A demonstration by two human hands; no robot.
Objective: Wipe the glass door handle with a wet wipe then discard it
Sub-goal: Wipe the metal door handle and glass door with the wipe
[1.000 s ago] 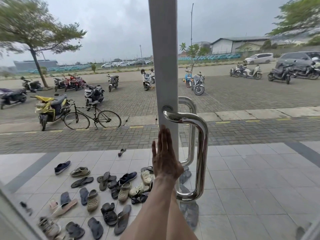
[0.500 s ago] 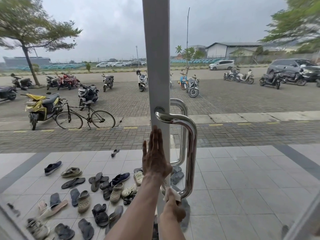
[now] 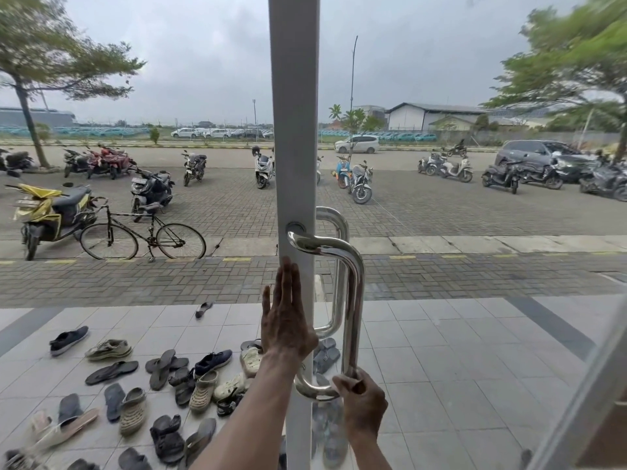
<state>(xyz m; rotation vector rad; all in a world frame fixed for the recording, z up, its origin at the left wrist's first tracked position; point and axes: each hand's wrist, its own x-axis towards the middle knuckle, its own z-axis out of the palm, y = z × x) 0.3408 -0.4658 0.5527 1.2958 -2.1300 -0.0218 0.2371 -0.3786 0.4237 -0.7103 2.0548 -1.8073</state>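
Two hands on the glass door: one flat, one wrapped low on the handle.
The left hand lies with straight fingers against the white door stile at centre frame, its grip released, just below the top mount of the steel handle. The right hand, low and right of centre, has its grip closed round the handle's bottom bend, fingers curled over the tube; whether a wipe sits under them cannot be told. The handle stands upright just right of the stile, with a twin handle behind the glass. Through the pane, loose shoes and sandals litter the tiled floor at lower left, and a bicycle stands beside a yellow scooter at middle left.
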